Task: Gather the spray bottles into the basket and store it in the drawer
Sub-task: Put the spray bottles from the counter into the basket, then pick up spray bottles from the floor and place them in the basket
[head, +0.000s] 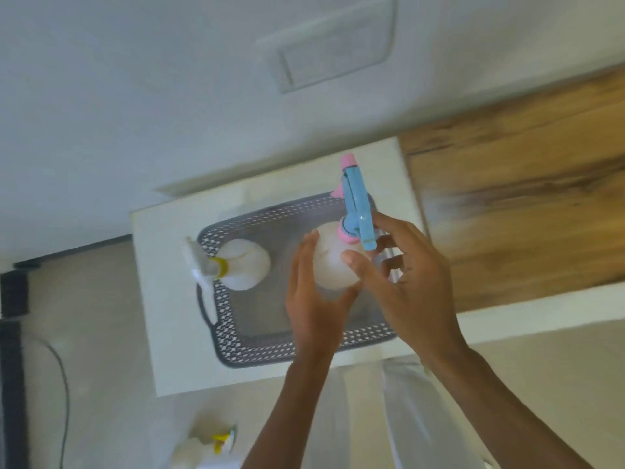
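A grey perforated basket (257,343) sits on a white cabinet top (159,299). Inside its left end stands a white spray bottle with a yellow collar (245,262). Above the basket's right half is a white bottle with a blue and pink spray head (333,262). My left hand (314,299) cups this bottle from the left and below. My right hand (406,282) has its thumb on the bottle's front and its fingers spread behind the trigger. Another white bottle with yellow parts (216,445) lies low on the floor, blurred.
A wooden surface (524,204) lies to the right of the white top. A white wall with a rectangular plate (334,45) is behind. A dark cable (64,384) and dark furniture (13,333) are on the left of the beige floor.
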`<state>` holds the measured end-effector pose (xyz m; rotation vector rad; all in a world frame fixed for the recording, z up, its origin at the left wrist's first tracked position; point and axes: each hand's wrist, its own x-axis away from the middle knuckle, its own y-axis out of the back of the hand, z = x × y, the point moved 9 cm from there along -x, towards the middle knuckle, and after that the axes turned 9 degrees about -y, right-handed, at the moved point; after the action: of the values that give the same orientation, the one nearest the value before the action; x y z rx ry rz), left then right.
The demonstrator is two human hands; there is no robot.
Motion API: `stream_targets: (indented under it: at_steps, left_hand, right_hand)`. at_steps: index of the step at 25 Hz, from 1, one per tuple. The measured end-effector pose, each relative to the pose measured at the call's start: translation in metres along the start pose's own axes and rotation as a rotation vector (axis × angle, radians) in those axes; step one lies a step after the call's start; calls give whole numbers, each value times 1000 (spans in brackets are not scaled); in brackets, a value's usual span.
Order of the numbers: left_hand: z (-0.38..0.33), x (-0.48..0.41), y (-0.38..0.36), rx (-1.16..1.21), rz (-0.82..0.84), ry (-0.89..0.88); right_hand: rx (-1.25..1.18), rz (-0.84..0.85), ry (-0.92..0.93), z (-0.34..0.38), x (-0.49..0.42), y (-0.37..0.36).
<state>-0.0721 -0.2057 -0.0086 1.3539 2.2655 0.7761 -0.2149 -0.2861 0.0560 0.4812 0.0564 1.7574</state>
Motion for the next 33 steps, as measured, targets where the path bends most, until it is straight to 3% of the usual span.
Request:
stream_targets:
  at_steps: [8, 18, 27, 31, 33]
  left_hand:
    - [75, -13, 4, 99, 117, 138]
    - [94, -12, 5, 92, 125, 130]
    - [94, -8, 6, 69, 197, 85]
    - [81, 13, 32, 82, 102, 204]
    - [60, 37, 46, 23, 41, 155]
  right_hand:
    - [137, -8, 53, -6, -23, -78]
    - [230, -55, 160, -24, -11, -110]
    - [197, -67, 64, -41, -3, -108]
    - [116, -158, -44, -53, 22, -88]
    - [41, -243, -88, -67, 51, -66]
